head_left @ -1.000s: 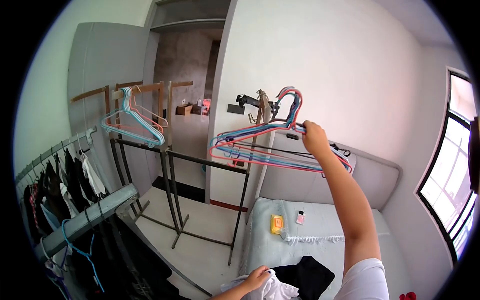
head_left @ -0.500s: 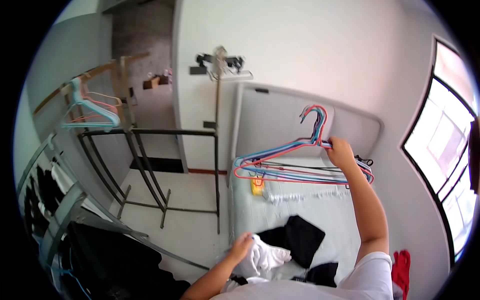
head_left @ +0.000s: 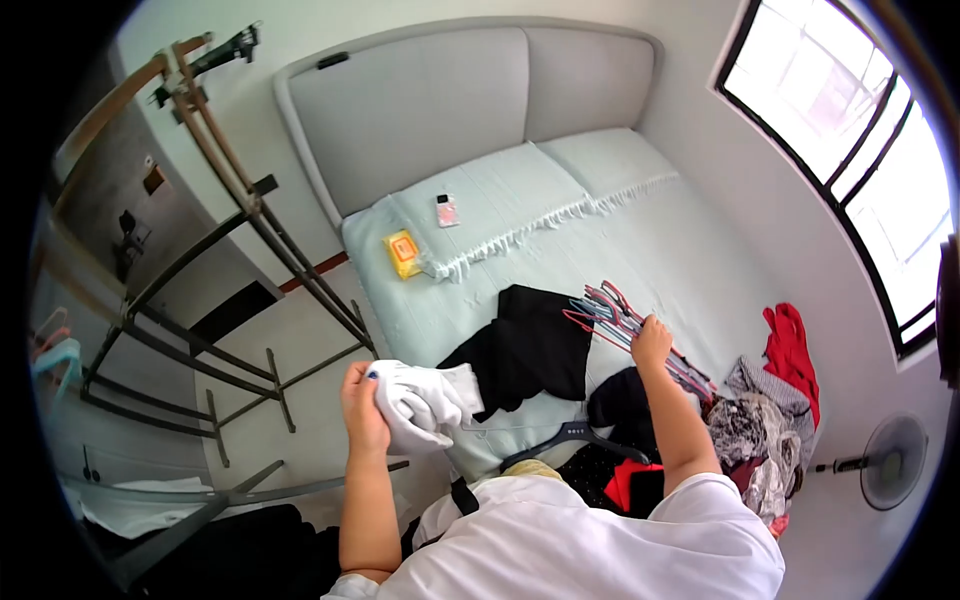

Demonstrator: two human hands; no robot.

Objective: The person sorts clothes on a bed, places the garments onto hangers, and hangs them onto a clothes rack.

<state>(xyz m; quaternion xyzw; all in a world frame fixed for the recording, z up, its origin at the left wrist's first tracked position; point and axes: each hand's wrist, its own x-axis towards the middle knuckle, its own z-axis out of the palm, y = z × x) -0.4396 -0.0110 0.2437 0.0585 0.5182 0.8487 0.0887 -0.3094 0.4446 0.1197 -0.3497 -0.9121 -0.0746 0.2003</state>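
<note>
A bunched white garment (head_left: 425,400) hangs from my left hand (head_left: 365,408), whose fingers are closed on its edge. My right hand (head_left: 653,343) grips several clothes hangers (head_left: 612,312) in red, blue and other colours. The hangers are low over the bed, beside black clothing (head_left: 535,345) spread on the sheet. Whether they rest on the bed I cannot tell. A dark hanger (head_left: 575,433) lies between my two arms, near the front edge of the bed.
A heap of clothes (head_left: 750,430) lies to the right, with a red garment (head_left: 790,345) behind it. On the bed (head_left: 640,235) are a yellow packet (head_left: 403,254) and a small pink item (head_left: 447,211). A metal rack (head_left: 290,260) stands left; a fan (head_left: 893,460) is at right.
My right hand has brought the hangers down from in front of the headboard to the bed. My left hand has lifted the white garment. The view has tilted down and turned right.
</note>
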